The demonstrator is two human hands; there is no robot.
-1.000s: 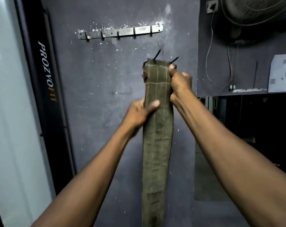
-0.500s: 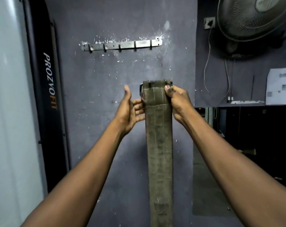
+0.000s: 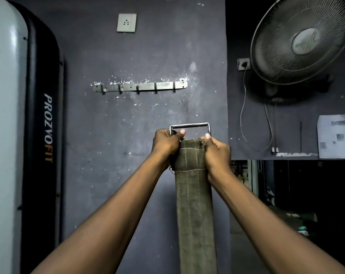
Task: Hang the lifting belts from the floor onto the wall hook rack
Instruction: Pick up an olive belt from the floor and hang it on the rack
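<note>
An olive-green stitched lifting belt [image 3: 194,204] hangs straight down in front of me, its lower end out of frame. A metal buckle [image 3: 189,125] stands up from its top end. My left hand [image 3: 165,144] grips the belt's top left corner at the buckle, and my right hand [image 3: 217,150] grips the top right corner. The wall hook rack [image 3: 140,87], a metal strip with several bare hooks, is fixed to the dark wall above and to the left of the buckle, apart from it.
A tall punching bag [image 3: 39,135] marked PROZVOFIT stands at the left. A wall fan [image 3: 304,40] with dangling cables [image 3: 244,115] fills the upper right. A white socket plate [image 3: 126,22] sits above the rack. A dark opening [image 3: 306,194] lies at the lower right.
My left hand has closed on the belt's top left corner. The buckle now stands upright above the belt. The view has tilted upward, so the rack sits lower in frame.
</note>
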